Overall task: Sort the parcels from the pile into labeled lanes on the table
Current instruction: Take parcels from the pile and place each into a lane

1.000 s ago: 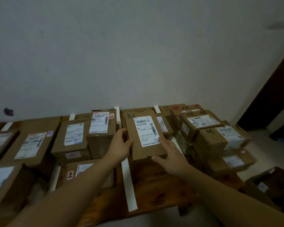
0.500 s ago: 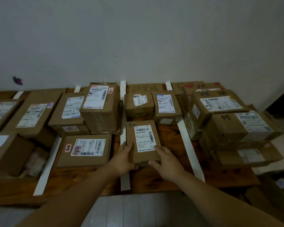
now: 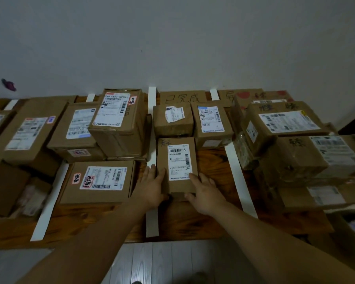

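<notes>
A wooden table (image 3: 211, 167) spans the lower frame, split into lanes by white tape strips (image 3: 240, 177). Cardboard parcels (image 3: 98, 181) lie in every lane, stacked highest at right. A small labelled parcel (image 3: 176, 167) sits at centre.
</notes>
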`<action>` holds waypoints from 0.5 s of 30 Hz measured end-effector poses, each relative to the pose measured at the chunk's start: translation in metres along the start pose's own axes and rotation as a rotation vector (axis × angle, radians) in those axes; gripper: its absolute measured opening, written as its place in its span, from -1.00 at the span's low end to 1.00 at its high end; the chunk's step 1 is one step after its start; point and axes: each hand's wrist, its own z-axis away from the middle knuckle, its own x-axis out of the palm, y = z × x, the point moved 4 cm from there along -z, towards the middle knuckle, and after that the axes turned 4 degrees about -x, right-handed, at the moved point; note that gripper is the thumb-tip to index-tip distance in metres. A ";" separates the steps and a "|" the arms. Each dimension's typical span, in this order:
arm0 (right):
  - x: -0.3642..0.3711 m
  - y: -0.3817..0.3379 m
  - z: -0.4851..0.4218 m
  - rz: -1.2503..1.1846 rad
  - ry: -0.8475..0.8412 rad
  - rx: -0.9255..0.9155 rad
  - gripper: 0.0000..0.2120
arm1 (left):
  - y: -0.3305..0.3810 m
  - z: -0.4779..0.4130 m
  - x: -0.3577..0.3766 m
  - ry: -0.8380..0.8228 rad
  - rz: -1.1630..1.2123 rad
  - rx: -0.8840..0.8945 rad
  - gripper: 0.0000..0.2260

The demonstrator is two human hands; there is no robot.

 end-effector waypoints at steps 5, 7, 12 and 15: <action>-0.038 -0.025 -0.006 0.018 0.042 -0.044 -0.31 | -0.001 0.020 -0.041 0.111 0.085 0.011 -0.22; -0.055 -0.047 -0.008 0.030 0.065 -0.079 -0.32 | -0.008 0.037 -0.065 0.160 0.111 0.020 -0.25; -0.086 -0.131 0.000 0.092 0.173 -0.191 -0.36 | -0.049 0.085 -0.122 0.275 0.151 0.016 -0.28; -0.092 -0.193 0.012 0.088 0.226 -0.240 -0.35 | -0.090 0.119 -0.155 0.337 0.156 -0.005 -0.27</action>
